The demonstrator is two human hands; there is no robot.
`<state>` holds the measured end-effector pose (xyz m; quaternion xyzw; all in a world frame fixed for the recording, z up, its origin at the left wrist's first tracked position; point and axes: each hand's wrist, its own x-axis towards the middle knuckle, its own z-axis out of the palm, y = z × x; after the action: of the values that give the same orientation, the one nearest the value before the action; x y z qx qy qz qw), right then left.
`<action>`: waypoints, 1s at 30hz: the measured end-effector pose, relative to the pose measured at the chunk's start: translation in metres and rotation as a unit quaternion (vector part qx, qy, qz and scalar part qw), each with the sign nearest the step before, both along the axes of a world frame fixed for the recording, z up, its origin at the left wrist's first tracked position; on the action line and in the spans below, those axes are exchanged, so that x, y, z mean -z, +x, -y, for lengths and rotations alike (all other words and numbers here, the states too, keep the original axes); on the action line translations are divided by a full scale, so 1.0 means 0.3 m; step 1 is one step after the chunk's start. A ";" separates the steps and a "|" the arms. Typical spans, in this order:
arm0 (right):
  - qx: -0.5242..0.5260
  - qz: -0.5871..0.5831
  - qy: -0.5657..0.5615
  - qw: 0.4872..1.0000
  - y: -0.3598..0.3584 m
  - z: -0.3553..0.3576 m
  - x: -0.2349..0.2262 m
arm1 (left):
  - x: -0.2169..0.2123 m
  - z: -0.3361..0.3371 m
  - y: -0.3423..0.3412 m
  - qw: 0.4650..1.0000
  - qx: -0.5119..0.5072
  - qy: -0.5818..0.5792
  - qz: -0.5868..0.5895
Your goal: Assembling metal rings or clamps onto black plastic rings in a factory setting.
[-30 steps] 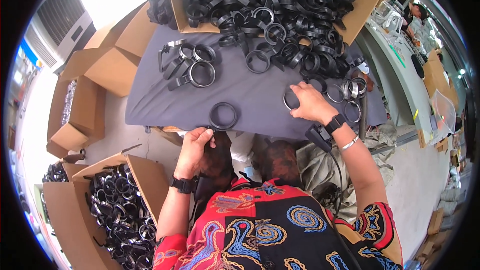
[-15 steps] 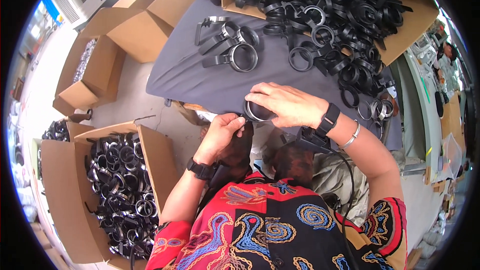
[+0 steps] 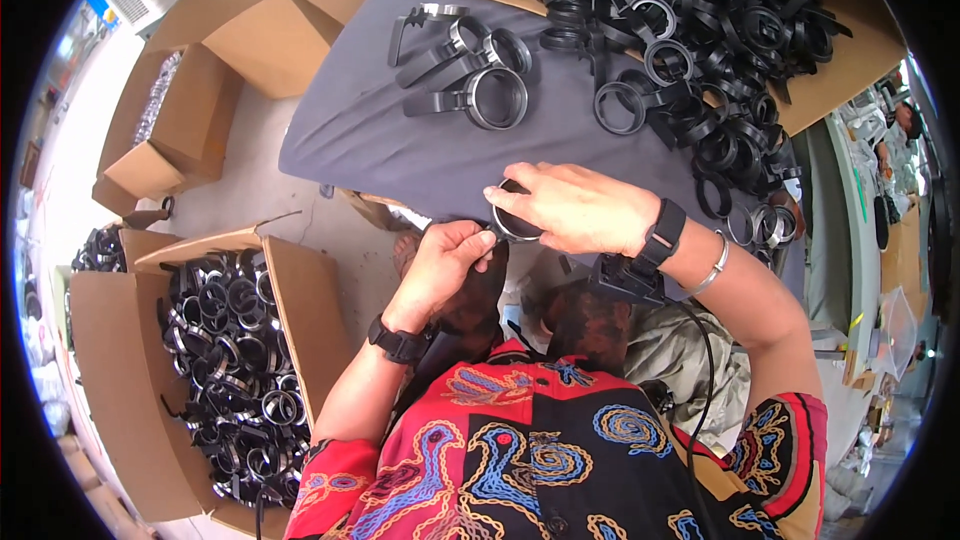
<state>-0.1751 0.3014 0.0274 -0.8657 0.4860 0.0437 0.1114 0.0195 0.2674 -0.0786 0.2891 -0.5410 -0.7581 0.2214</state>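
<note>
Just off the near edge of the grey-covered table, a black ring with a handle and a silver metal rim is between my hands. My left hand pinches its handle, thumb on top. From the right, my right hand lies over the ring with its fingers curled round the rim, hiding part of it. Farther off on the cloth lie several similar handled rings with silver rims. A big heap of plain black handled rings spills out to the right of them.
The heap comes from a tipped cardboard box at the far right. On the floor at left, an open carton holds many silver-rimmed rings. Another carton stands beyond it. A black cable hangs by my right arm.
The view has shifted slightly, so the table and boxes sit a little differently in it. Both hands keep their hold on the ring, with my right fingers moved slightly over its rim.
</note>
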 end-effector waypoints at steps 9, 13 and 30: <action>0.042 0.088 -0.041 0.994 -0.028 -0.045 0.036 | -0.055 0.015 0.002 0.996 -0.033 -0.066 0.039; 0.151 0.231 -0.125 0.953 -0.049 -0.099 -0.021 | -0.269 0.102 0.034 0.972 -0.106 -0.206 0.043; 0.370 0.012 -0.304 0.878 -0.244 -0.049 0.080 | -0.316 0.483 -0.173 0.709 -0.221 -0.621 0.252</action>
<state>-0.2483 0.3161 0.0036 -0.6145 0.7588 -0.1611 -0.1436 -0.0324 0.1225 0.0161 0.3783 -0.8460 -0.0799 0.3672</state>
